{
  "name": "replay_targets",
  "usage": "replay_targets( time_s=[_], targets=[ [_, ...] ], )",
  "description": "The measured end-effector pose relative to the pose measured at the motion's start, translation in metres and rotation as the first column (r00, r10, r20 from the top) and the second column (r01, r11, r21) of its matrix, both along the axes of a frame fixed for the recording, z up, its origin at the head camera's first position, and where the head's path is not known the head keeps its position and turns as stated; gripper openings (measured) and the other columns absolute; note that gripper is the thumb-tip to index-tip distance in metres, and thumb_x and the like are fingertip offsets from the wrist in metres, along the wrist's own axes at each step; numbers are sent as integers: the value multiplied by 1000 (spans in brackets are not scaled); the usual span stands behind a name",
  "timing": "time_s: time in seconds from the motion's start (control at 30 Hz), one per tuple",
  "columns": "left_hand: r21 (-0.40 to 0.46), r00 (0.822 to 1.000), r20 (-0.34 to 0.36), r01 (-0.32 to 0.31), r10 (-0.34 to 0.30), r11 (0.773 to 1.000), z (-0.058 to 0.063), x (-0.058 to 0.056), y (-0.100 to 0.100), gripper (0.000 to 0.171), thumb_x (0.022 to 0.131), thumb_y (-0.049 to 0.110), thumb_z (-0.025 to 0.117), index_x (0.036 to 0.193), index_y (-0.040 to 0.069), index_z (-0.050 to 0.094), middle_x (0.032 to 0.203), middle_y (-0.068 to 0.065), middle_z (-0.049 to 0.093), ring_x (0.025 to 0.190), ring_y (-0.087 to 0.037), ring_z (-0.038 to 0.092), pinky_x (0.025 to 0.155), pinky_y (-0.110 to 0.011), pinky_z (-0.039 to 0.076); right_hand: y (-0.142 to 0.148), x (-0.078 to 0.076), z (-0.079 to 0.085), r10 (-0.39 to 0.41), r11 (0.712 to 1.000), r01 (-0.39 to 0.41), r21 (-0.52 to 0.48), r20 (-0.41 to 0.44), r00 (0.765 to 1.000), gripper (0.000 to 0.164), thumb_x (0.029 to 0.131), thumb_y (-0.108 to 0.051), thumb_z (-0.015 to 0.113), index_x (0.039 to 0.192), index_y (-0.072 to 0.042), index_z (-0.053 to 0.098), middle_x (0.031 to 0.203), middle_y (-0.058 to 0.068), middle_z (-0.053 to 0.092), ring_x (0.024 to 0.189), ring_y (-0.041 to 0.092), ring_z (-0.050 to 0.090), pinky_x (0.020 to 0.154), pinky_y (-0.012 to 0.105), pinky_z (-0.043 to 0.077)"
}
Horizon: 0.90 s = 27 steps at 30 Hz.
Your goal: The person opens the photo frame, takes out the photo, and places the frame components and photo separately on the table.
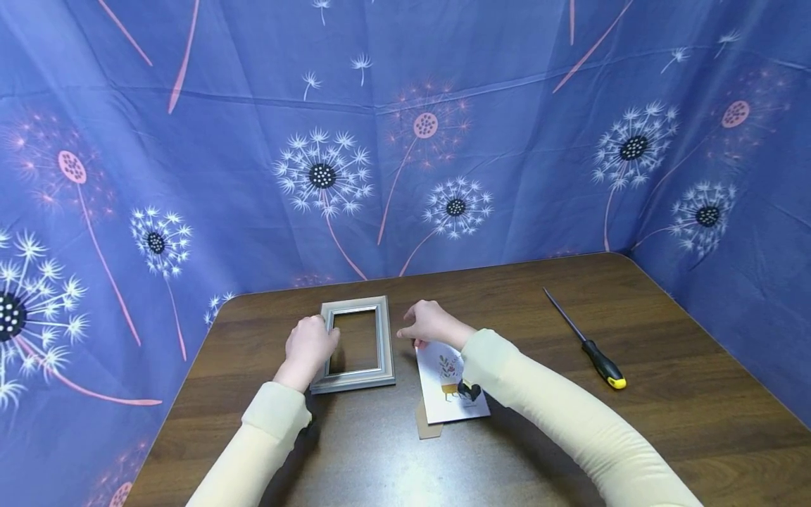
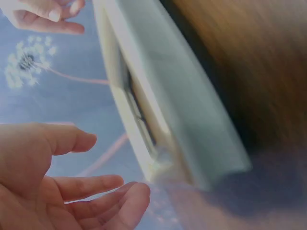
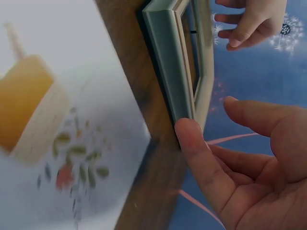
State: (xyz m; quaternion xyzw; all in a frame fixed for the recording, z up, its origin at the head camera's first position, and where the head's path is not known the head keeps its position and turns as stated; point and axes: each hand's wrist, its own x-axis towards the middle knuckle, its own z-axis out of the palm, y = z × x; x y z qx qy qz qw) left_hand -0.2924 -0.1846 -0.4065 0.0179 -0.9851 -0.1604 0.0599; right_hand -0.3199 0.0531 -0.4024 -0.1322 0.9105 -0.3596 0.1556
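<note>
A grey-blue picture frame (image 1: 384,341) lies on the table, and bare wood shows through its opening. My left hand (image 1: 310,345) hovers over the frame's left side with thumb and fingers spread apart, holding nothing. To the right of the frame lies a white card (image 1: 437,401) printed with a plant in an orange-and-white pot. My right hand (image 1: 434,324) is at the card's far edge, its fingers loosely bent and thumb apart. In the right wrist view the fingers (image 3: 201,163) overlap the frame's near corner, with nothing between them and the thumb.
A piece of brown cardboard (image 1: 429,422) sticks out from under the card. On the right of the wooden table (image 1: 507,310) lies a screwdriver (image 1: 602,362) with a black and yellow handle. Blue dandelion-print cloth (image 1: 538,141) hangs behind and beside the table.
</note>
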Motion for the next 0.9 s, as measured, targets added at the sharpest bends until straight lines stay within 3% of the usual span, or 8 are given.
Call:
replay_targets(
  time_s=[0.13,0.27,0.47,0.73,0.9],
  targets=[
    [-1,991,-115,65,-64,998,6,12,16,32,84,26,65,93,-4,67,88,-24,66,77,-42,64,59,-52,53,16,10,9,7,1000,-7,18,-16,1000,45,85,-17,70,121,7,58,82,19,69,56,24,66,55,30,59],
    [20,979,-162,131,-126,991,9,25,31,36,84,23,65,108,-3,66,96,-23,68,81,-40,66,61,-50,55,33,20,15,0,999,1,35,-44,999,43,85,-17,70,119,6,59,93,16,69,54,20,65,54,29,58],
    [91,953,-207,244,-222,965,9,44,52,30,84,16,66,104,-6,65,96,-20,67,89,-34,65,73,-46,56,61,36,19,30,998,-23,59,-119,992,40,85,-17,70,116,8,61,70,5,63,54,19,65,53,27,57],
    [238,934,-168,348,-315,907,2,63,73,27,83,11,65,103,-7,66,88,-14,67,72,-17,63,62,-29,54,92,56,15,-24,1000,24,2,-111,994,37,85,-13,69,114,8,61,68,9,63,51,15,63,52,33,58],
    [257,906,-148,422,-396,870,-9,73,82,24,82,8,64,100,-8,67,79,-9,66,65,-10,61,55,-21,50,107,68,1,-57,998,55,-23,-96,994,33,85,-11,68,110,8,63,71,11,64,51,12,61,49,30,57]
  ],
)
